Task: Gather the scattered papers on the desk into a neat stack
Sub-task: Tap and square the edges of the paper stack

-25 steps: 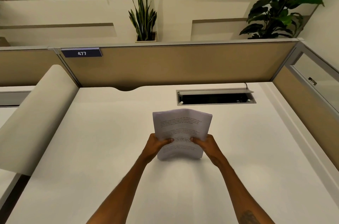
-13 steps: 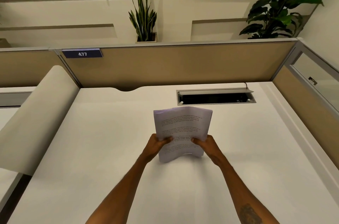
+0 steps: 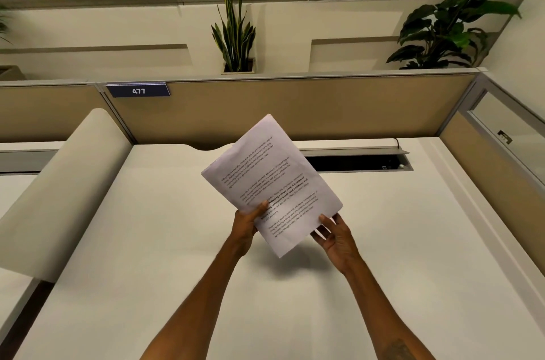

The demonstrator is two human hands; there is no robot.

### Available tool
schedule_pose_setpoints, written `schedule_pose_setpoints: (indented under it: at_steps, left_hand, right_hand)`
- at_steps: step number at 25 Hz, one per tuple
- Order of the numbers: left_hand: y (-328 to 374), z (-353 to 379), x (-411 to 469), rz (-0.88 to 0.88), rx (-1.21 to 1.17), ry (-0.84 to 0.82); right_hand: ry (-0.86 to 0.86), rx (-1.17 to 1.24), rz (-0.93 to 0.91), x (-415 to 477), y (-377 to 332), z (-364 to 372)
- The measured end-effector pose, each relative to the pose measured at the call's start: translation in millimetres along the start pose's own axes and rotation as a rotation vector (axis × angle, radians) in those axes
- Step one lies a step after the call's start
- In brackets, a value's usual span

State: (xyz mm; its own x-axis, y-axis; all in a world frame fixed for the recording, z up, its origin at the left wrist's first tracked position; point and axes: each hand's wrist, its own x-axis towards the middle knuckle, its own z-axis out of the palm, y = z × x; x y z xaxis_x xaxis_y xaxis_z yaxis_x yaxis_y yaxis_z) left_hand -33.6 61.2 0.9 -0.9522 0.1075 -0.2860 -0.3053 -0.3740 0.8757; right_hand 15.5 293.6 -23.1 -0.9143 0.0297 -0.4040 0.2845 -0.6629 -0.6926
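Note:
A stack of printed white papers (image 3: 271, 179) is held up above the middle of the white desk (image 3: 147, 241), turned so that one corner points down. My left hand (image 3: 246, 227) grips its left edge, thumb on the printed face. My right hand (image 3: 334, 234) touches the lower right edge with spread fingers, thumb tip on the sheet. No loose sheets lie on the desk surface in view.
An open cable tray slot (image 3: 359, 162) is set into the desk at the back right. Tan partition panels (image 3: 295, 106) wall the desk behind and on the right. A rolled cream sheet (image 3: 59, 191) leans along the left edge. Potted plants (image 3: 234, 29) stand beyond the partition.
The paper stack rose off the desk and rotated from upright, bottom edge down, to a diagonal tilt. My right hand loosened from a firm grip to spread fingers at the edge.

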Motion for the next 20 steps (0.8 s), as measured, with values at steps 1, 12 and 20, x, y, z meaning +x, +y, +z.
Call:
schedule_pose_setpoints:
  at_steps: [1,12,20]
  left_hand:
    - [-3,5,-1,0.005,-0.028,0.0]
    - [22,-26,0,0.038,0.056,0.19]
    - [21,-46,-6,-0.116,0.507,-0.158]
  right_hand:
    - [-0.02,0.033,0.009,0,6,7]
    - [-0.007,-0.278,-0.018,3,-23,-21]
    - [-0.026,-0.582,-0.026,2,-35,-32]
